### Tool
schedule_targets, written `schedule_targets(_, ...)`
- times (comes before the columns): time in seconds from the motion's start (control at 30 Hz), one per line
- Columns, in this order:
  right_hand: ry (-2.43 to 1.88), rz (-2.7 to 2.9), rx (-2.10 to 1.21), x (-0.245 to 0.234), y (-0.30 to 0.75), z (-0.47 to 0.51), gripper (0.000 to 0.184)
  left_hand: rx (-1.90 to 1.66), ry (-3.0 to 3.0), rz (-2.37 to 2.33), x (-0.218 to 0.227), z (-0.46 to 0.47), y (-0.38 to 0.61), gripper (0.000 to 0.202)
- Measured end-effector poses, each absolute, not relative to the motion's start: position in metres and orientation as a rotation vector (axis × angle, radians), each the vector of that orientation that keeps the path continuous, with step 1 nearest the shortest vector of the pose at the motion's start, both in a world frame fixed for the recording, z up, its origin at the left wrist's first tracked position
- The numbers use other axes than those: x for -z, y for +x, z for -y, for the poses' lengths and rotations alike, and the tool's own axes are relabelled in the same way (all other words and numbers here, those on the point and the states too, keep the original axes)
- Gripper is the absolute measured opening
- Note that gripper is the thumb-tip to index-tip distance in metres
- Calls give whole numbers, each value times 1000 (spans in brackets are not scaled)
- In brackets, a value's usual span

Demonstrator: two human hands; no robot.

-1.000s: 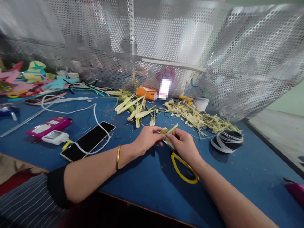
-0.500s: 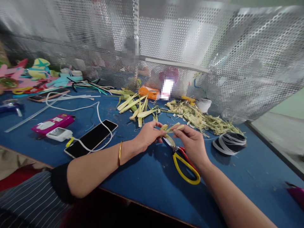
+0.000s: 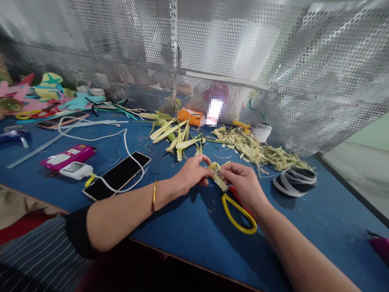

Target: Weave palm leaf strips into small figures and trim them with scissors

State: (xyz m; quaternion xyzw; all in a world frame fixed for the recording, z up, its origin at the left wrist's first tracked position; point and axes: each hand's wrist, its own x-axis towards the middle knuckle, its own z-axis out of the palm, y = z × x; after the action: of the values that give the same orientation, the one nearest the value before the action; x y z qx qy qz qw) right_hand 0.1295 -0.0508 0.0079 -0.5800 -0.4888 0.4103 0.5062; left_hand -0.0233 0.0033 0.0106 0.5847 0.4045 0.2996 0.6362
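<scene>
My left hand [image 3: 191,174] and my right hand [image 3: 243,182] meet above the blue table [image 3: 188,231], both pinching a small folded piece of pale green leaf strip [image 3: 216,167]. A gold bangle sits on my left wrist. Scissors with yellow and red handles [image 3: 238,209] lie on the table just under my right hand, blades partly hidden by it. Behind my hands lies a bundle of long leaf strips [image 3: 178,138].
A heap of shredded leaf scraps [image 3: 258,150] and a black-and-white tape roll [image 3: 294,181] lie to the right. A phone [image 3: 117,175] on a white cable, a white charger [image 3: 75,170] and a pink device [image 3: 68,155] lie left. A perforated metal screen [image 3: 273,73] backs the table.
My hands have drawn closer together over the leaf piece, and the strip ends that stuck out to the right are now folded in between my fingers.
</scene>
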Motion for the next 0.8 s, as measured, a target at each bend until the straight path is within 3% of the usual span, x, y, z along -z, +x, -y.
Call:
schedule_targets(0.43, -1497, 1298, -845, 2, 134, 49, 18, -687, 1586, -929, 2, -8, -24, 16)
schedule_targets(0.57, -1486, 1348, -784, 1, 136, 49, 29, -660, 1666, -928, 3, -8, -26, 15)
schedule_targets(0.67, -1524, 1446, -799, -2, 136, 49, 21, -633, 1792, -917, 0, -5, -27, 12)
schedule_targets(0.8, -1539, 1440, -838, -5, 135, 51, 28, -610, 1884, -922, -7, 0, -27, 18)
